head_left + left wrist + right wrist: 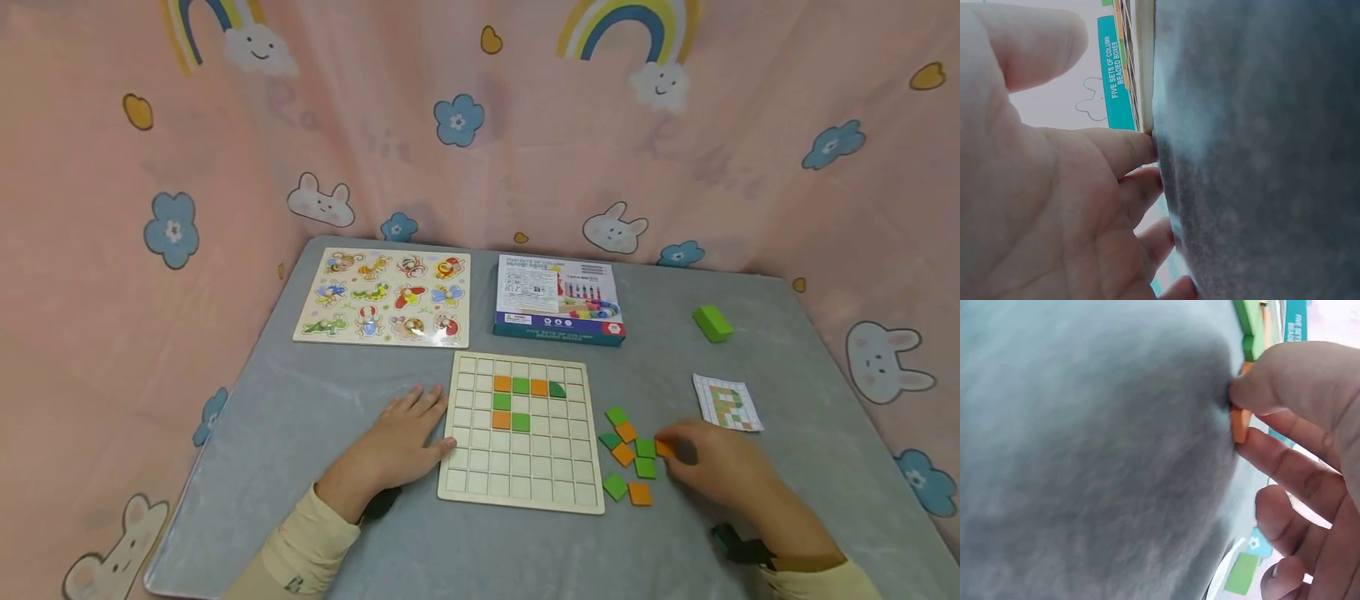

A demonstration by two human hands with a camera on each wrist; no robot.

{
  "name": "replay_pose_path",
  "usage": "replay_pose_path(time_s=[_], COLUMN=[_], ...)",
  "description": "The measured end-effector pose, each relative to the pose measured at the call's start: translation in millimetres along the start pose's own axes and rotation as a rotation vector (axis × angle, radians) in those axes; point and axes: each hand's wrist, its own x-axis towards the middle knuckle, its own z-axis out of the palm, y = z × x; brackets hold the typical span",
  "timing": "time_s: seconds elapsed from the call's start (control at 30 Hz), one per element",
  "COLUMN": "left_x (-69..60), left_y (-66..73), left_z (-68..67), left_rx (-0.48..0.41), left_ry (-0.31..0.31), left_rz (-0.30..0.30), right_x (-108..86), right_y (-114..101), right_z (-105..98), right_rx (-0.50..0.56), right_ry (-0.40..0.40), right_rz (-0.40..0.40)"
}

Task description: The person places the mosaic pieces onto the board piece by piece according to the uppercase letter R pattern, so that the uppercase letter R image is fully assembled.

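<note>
In the head view, the right hand [708, 462] pinched an orange tile [665, 449] right of the grid board [521, 483]; left wrist, the left hand [1060, 200], fingers apart, touched the board, a box [1116, 112] beyond reading "FIVE SETS OF COLUMN BEADED BOXES"; right wrist, the tile's long edge ran near-vertical.

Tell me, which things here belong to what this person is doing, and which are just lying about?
In use:
grid board, touched by the left hand
orange tile, pinched by the right hand
loose green and orange tiles beside the board
pattern card, probably

Probably just lying about:
insect picture board
beading box
green block
</note>
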Motion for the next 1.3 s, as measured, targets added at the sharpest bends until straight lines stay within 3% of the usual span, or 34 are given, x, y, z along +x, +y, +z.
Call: replay_pose_path(time_s=[0.27,0.57,0.83,1.0,1.3], left_x=[1.6,1.3,1.5,1.5,1.5], left_y=[-1.2,-2.1,-2.5,-3.2,-3.8], left_z=[0.7,1.8,1.6,1.7,1.2], left_rx=[0.008,0.017,0.008,0.010,-0.001], left_ry=[-0.012,-0.010,-0.008,-0.016,-0.013], left_rz=[-0.013,-0.009,-0.003,-0.008,-0.009], right_x=[-2.8,16.9,37.7,51.4,72.6], right_y=[-11,-44,-77,-96,-122], right_z=[-5,0,8,12,19], right_rx=[0.020,0.063,0.017,0.025,-0.061], right_ry=[0.035,0.080,0.120,0.099,0.092], right_rz=[0.024,-0.176,-0.339,-0.428,-0.490])
